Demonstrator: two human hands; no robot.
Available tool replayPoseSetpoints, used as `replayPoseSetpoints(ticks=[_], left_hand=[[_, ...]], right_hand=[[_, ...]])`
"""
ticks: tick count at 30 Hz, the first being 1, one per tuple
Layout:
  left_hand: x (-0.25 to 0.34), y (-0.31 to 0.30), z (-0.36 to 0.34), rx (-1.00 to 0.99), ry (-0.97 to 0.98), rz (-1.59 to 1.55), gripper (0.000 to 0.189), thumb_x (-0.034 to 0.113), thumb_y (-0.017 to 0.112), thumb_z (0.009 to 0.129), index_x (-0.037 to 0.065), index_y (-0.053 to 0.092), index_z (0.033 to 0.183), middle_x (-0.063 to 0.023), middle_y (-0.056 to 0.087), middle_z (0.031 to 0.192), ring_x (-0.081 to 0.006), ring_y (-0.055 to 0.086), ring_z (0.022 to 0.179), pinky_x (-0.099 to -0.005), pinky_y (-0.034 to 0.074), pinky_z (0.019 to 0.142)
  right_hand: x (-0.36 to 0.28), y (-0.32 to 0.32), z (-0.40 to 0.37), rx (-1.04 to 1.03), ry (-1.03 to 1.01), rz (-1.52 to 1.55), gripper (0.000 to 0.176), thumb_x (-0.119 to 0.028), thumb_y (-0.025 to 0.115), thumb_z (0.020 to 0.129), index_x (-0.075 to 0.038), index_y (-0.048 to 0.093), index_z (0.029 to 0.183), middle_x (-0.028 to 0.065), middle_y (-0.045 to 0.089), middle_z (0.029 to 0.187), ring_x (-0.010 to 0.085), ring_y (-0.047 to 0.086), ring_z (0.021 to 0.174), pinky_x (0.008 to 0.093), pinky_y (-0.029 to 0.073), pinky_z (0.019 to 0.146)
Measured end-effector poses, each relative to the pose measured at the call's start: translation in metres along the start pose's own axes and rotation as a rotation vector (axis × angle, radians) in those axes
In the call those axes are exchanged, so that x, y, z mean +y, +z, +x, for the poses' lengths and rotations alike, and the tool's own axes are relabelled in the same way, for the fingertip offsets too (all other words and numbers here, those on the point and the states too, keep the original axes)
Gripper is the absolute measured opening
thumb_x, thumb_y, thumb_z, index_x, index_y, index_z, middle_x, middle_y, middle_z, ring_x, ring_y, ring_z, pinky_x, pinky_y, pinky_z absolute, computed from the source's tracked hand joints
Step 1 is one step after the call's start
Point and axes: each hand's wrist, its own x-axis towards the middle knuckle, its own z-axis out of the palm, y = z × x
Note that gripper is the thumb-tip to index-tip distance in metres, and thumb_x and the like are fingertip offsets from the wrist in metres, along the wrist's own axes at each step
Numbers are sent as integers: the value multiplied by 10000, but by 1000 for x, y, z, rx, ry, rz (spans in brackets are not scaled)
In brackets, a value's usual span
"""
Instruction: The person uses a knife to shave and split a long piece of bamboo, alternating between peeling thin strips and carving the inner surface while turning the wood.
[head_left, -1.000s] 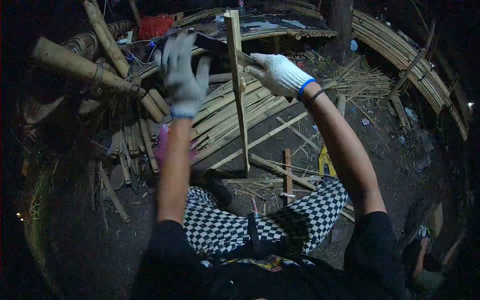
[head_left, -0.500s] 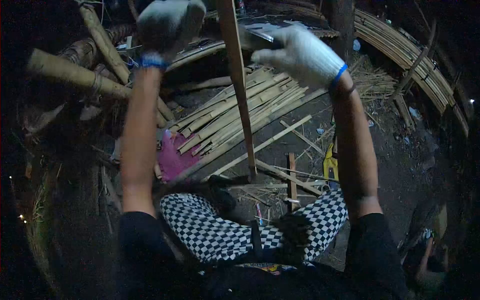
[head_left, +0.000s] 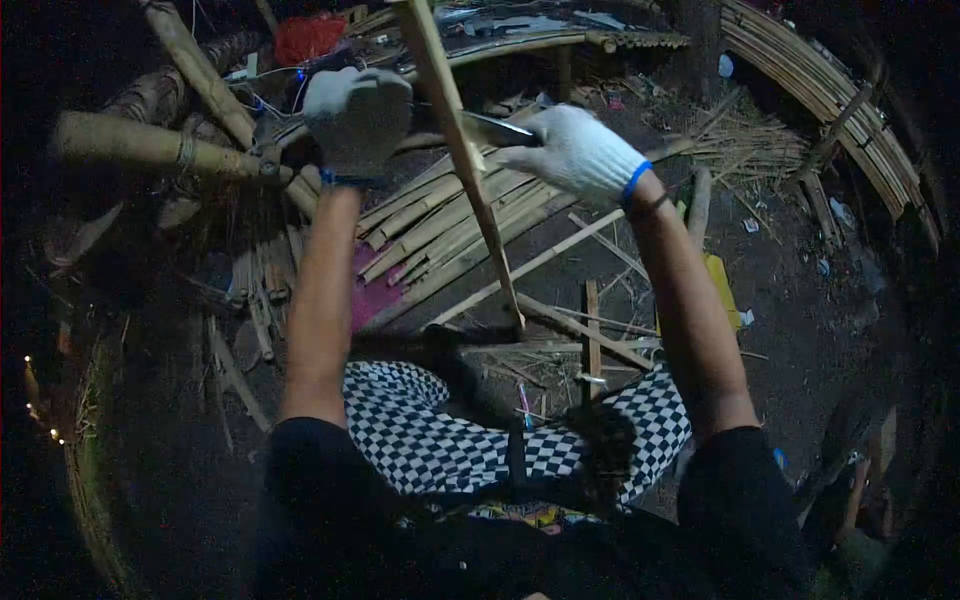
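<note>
A long bamboo strip (head_left: 470, 180) stands tilted in front of me, its lower end down near my checkered trousers (head_left: 430, 430). My right hand (head_left: 585, 155), in a white knit glove with a blue cuff, is closed around the dark handle of a knife (head_left: 505, 130). The blade points left and meets the strip's right side. Left of the strip is my left hand (head_left: 358, 120), gloved and closed like a fist; what it grips is hidden, though a dark thin piece shows between it and the strip.
Split bamboo pieces (head_left: 470, 230) lie piled on the ground over a pink cloth (head_left: 375, 300). Thick bamboo poles (head_left: 150, 140) are at left, bundled strips (head_left: 830, 110) at upper right. A yellow object (head_left: 720, 290) lies by my right arm. Another person's arm (head_left: 855, 495) shows at lower right.
Both hands have come down along the strip, nearer to me. The view has shifted a little, so a red bag now shows at the top. The right hand still holds the knife.
</note>
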Motion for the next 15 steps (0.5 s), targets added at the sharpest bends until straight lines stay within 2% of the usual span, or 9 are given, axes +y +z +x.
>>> replayPoseSetpoints(ticks=[1,4,6,8,9,10,12,14,15], left_hand=[[13,-3,11,-356,-119,213,314,268,543,842,62,607,1070,-129,593,1025,-283,556,897,-361,455,816],[-3,-29,49,-152,-44,245,286,236,493,877,43,594,1063,-137,593,1030,-287,553,931,-364,460,831],[-18,-44,73,-90,107,193,231,303,564,837,82,587,900,-89,560,821,-232,537,773,-360,412,626],[-10,-31,37,-161,22,124,181,265,565,836,87,582,861,-74,573,804,-219,550,762,-351,426,645],[2,-25,17,-212,-46,62,137,227,565,834,91,578,822,-59,586,786,-206,563,751,-341,441,664],[19,-25,-5,-264,-117,5,106,189,566,833,96,573,783,-45,599,768,-193,576,740,-332,456,683],[35,17,-49,-37,-364,-393,138,140,574,808,102,546,678,-31,588,674,-201,576,650,-341,463,653],[42,33,-27,110,-165,-44,185,160,602,741,102,517,587,-55,545,594,-252,546,557,-386,432,552],[41,33,-30,47,-126,-34,183,173,605,731,95,517,592,-68,549,609,-258,547,576,-383,430,549]], right_hand=[[-8,-1,-2,-7,8,27,456,-454,584,829,-7,670,860,214,589,648,317,609,630,421,483,662],[-12,-14,13,35,35,-11,456,-454,574,833,-11,671,877,198,598,647,300,605,601,416,490,638],[-39,-55,7,25,115,117,402,-409,581,847,-18,671,871,144,581,590,207,579,479,357,486,499],[-50,-64,5,44,76,71,406,-402,584,851,-4,664,861,138,566,580,181,570,448,337,480,468],[-45,-47,3,-42,133,88,451,-436,577,849,8,659,852,164,592,619,231,614,526,378,501,528],[-11,2,5,-121,73,-86,363,-382,572,892,-32,660,935,29,547,575,106,530,469,245,441,427],[24,59,-4,1,-4,17,423,-429,585,857,-23,682,922,119,596,595,206,571,528,379,473,533],[18,46,0,-38,28,-26,432,-405,587,845,19,668,824,186,601,620,275,587,551,402,473,570],[20,44,-5,-46,44,-28,432,-405,587,845,19,668,824,186,601,620,275,587,551,402,473,570]])
